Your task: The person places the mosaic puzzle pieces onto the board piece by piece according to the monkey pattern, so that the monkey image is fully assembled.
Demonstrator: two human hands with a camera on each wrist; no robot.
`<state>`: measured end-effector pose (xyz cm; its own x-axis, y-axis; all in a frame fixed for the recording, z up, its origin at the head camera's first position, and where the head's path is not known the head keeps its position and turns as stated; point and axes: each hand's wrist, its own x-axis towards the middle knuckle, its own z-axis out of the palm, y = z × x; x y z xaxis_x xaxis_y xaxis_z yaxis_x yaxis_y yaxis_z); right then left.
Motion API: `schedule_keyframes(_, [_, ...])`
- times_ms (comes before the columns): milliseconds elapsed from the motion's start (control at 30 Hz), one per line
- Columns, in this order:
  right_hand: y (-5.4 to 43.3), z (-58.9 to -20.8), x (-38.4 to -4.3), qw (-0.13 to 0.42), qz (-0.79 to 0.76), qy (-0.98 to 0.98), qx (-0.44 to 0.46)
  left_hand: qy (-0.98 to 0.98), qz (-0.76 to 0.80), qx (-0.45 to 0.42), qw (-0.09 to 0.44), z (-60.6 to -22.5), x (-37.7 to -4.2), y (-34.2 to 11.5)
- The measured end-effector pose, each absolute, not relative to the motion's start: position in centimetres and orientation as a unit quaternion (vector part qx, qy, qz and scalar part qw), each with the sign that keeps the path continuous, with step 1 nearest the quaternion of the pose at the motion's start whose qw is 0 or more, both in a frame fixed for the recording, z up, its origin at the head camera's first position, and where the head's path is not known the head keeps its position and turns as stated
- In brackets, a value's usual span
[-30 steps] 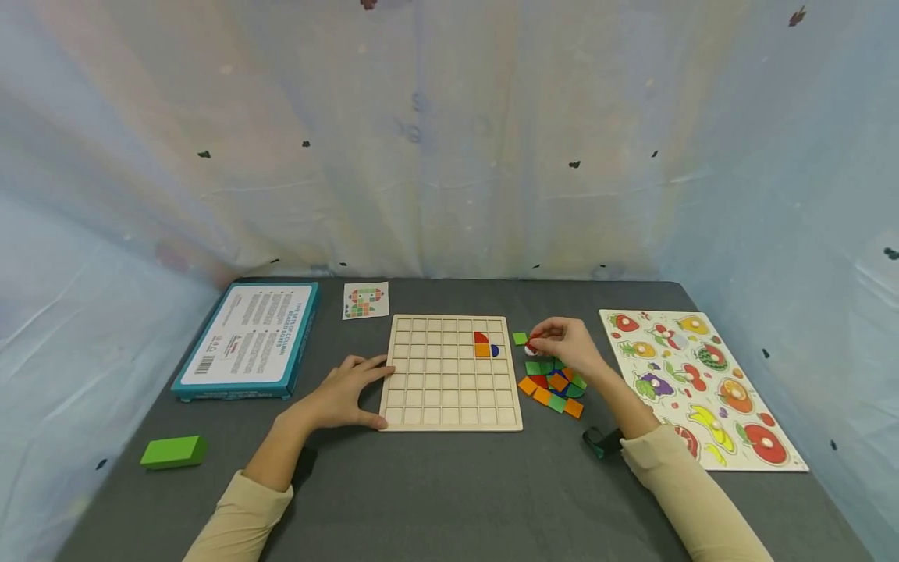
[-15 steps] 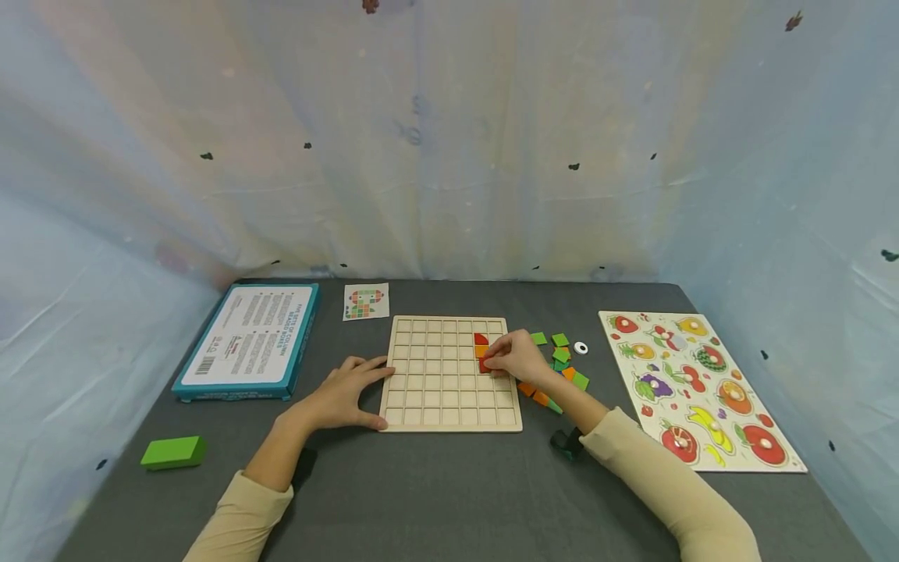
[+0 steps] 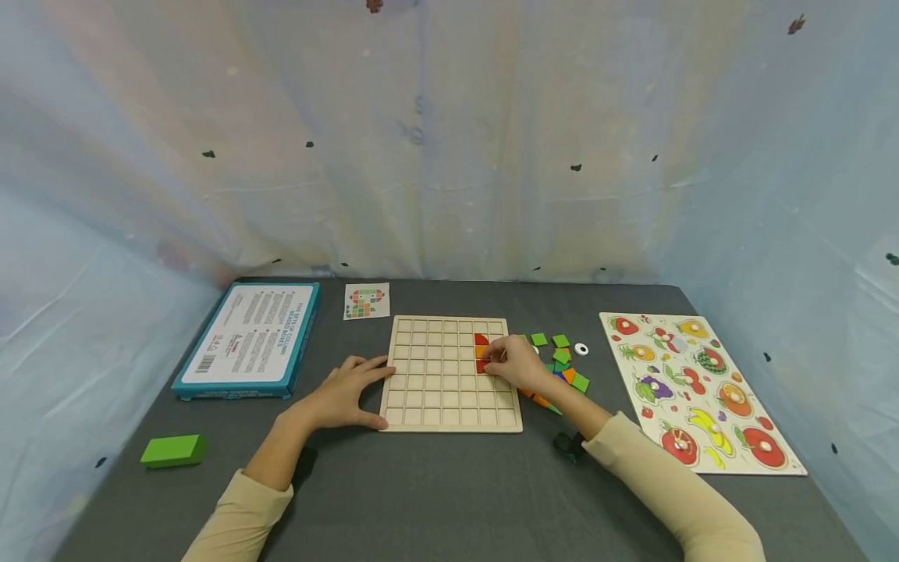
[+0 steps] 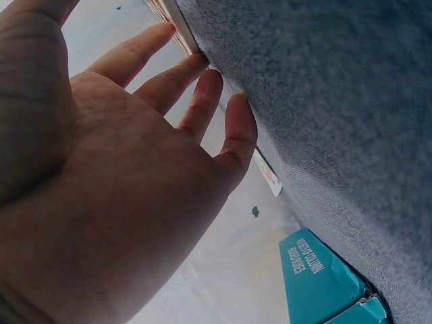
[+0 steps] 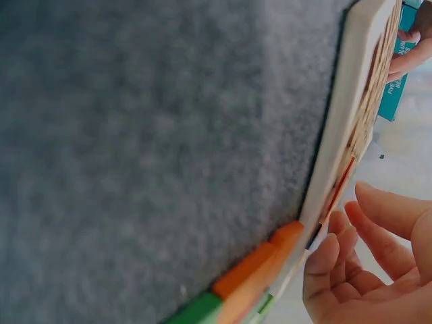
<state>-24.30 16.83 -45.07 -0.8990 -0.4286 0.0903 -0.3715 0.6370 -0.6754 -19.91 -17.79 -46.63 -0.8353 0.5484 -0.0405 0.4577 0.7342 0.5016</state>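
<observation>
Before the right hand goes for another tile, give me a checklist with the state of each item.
1. Wooden grid board steadied: ok, the left hand lies flat against its left edge.
2. Red tile seated in its cell: cannot tell, the right hand covers part of it.
3. Right hand's fingers free of a tile: cannot tell, they are curled close to the board's edge.
4. Loose tiles within reach: ok, they lie just right of the board beside the right hand.
5. Pattern card in sight: ok, it lies uncovered behind the board.
</observation>
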Motion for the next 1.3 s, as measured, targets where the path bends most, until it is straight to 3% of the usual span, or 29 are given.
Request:
schedule_keyframes(267, [17.3,-44.0,-21.4,-0.062,-0.173,0.923,-0.338,0.927,0.241,0.269,0.099,-46.4,-19.8,-17.8])
schedule_keyframes(600, [18.1,-45.0,-19.5,-0.027,-0.127,0.925,-0.357,0.928,0.241,0.266,0.096,-46.2,-19.8,-17.7])
schedule_keyframes(800, [18.8,-44.8,-19.5,-0.016,-0.183,0.915,-0.36,0.926,0.245,0.269,0.096,-46.4,-19.8,-17.7])
schedule_keyframes(933, [20.8,-44.4,-20.0,-0.055,-0.242,0.912,-0.327,0.925,0.247,0.273,0.094,-46.4,-19.8,-17.7])
schedule_keyframes(1067, [24.3,-44.2,-21.3,-0.089,-0.29,0.924,-0.235,0.925,0.245,0.274,0.093,-46.5,-19.9,-17.7])
schedule_keyframes(1300, [30.4,-44.4,-22.7,-0.051,-0.367,0.92,-0.126,0.926,0.244,0.274,0.09,-46.5,-19.9,-17.8])
